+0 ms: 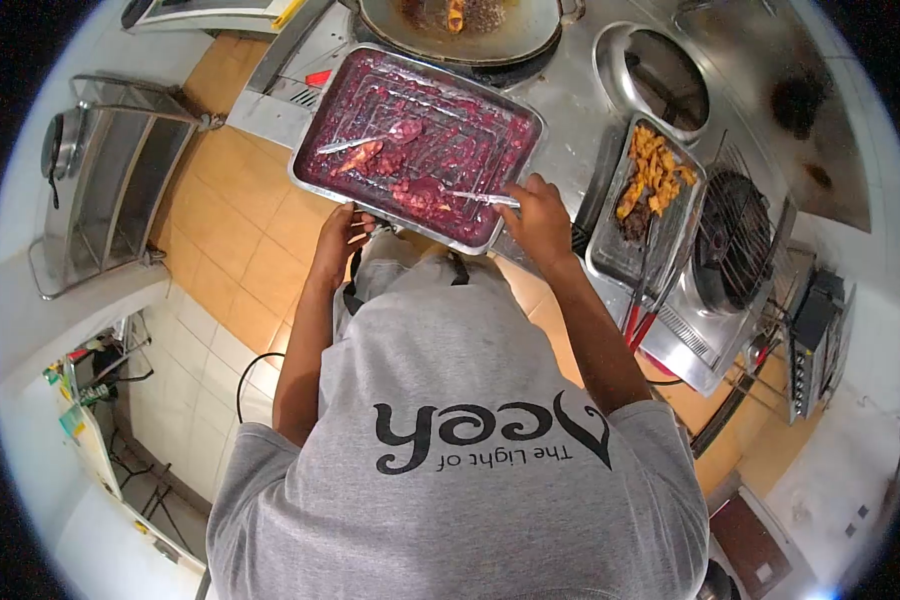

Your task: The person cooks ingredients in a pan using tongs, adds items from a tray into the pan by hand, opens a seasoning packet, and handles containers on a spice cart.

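My right hand (pixel 540 220) grips the handle of a metal spoon (pixel 485 198); its far end is buried in dark red-purple sauce. The sauce coats a rectangular metal tray (pixel 527 105) in front of me. Under that end lies a sauce-covered piece of food (pixel 417 202). A second spoon (pixel 345 146) rests in the tray, its head covered in sauce, beside an orange-brown piece of food (pixel 362 158). My left hand (pixel 345 235) is just below the tray's near left rim, fingers apart and slightly bent. Whether it touches the tray I cannot tell.
A large wok (pixel 530 45) with dark oil and one orange piece stands behind the tray. On the right, a second tray (pixel 610 255) holds fried orange pieces and red-handled tongs (pixel 642 325). Farther right is a grill rack (pixel 740 220); a metal ring (pixel 610 60) lies behind.
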Available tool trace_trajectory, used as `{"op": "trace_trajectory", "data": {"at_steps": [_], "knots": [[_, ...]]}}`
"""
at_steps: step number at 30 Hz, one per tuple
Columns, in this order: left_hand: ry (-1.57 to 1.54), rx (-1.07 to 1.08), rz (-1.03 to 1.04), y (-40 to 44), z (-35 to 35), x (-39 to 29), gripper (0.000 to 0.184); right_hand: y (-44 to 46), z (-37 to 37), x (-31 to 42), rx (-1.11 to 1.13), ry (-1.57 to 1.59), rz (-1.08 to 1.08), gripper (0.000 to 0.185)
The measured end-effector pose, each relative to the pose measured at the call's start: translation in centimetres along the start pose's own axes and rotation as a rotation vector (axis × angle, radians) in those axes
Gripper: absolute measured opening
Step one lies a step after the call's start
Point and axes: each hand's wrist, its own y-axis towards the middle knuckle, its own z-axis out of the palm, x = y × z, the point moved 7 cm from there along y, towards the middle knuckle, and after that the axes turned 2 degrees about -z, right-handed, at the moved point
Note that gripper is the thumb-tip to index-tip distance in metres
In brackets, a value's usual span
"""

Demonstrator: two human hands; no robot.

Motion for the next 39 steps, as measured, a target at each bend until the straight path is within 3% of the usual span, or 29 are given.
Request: {"op": "trace_trajectory", "data": {"at_steps": [5, 8, 11, 14, 17, 20, 23, 26, 32, 39], "knots": [[0.04, 0.015, -0.012, -0.3, 0.8, 0.1, 0.034, 2.1, 2.0, 2.0, 0.116, -0.258, -0.177, 0.018], [0.045, 0.016, 0.018, -0.3, 1.0, 0.0, 0.033, 2.7, 2.0, 2.8, 0.037, -0.268, -0.242, 0.014], [0.049, 0.009, 0.046, -0.2, 0.8, 0.1, 0.032, 2.7, 0.4, 3.8, -0.02, -0.08, -0.262, 0.011], [0.04, 0.01, 0.08, -0.2, 1.1, 0.3, 0.026, 2.1, 1.7, 2.6, 0.137, -0.01, -0.169, 0.014], [0.012, 0.006, 0.084, 0.3, 1.2, 0.8, 0.022, 1.0, 2.9, 2.5, 0.232, -0.041, -0.22, 0.013], [0.006, 0.004, 0.082, 0.5, 1.1, 1.0, 0.02, -0.2, 2.2, 3.0, 0.139, 0.159, -0.418, 0.013], [0.002, -0.002, 0.09, 0.5, 1.2, 0.8, 0.02, 0.0, 3.0, 2.7, 0.235, 0.249, -0.39, 0.013], [0.006, -0.002, 0.08, 0.3, 1.2, 0.5, 0.019, 0.6, 5.4, 1.3, 0.466, 0.443, -0.194, 0.013], [0.018, 0.006, 0.057, 0.7, 0.6, 0.8, 0.019, 1.4, 4.4, -0.5, 0.497, 0.565, -0.036, 0.015], [0.061, 0.025, 0.077, 1.1, 0.3, 1.0, 0.018, 2.7, 0.9, -1.5, 0.336, 0.611, -0.144, 0.013]]}}
